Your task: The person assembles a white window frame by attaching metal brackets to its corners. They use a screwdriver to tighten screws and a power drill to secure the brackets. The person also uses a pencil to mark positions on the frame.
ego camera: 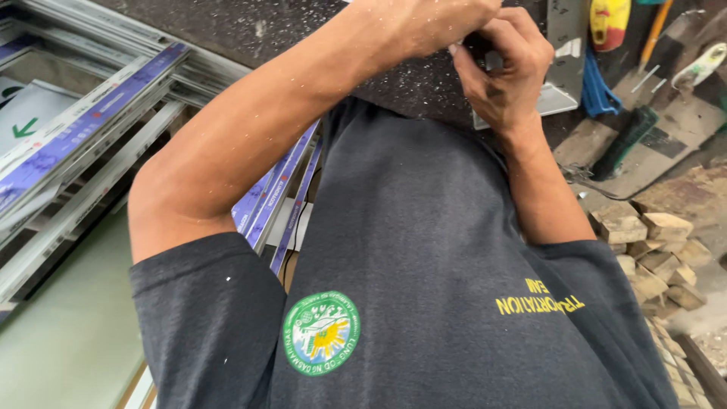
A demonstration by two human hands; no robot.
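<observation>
While both hands are meeting above the dark bench (pixel 250 26), the right hand (pixel 503 72) is pinching a small dark part (pixel 477 47). The left hand (pixel 424 23) is curling closed beside that part; whether it is gripping it I cannot tell.

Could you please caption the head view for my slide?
Both hands, left hand and right hand, pinch a small dark object above a dusty dark worktable beside stacked aluminium profiles.

Both hands meet at the far edge of the scene, above a dark speckled worktop (pixel 250 26). The left hand (pixel 432 23) and the right hand (pixel 503 72) pinch a small dark object (pixel 477 47) between them, too hidden to tell what it is. A dark grey shirt (pixel 424 250) fills the near side. Aluminium profiles (pixel 83 129) lie left; wooden blocks (pixel 651 242) are piled right.
</observation>
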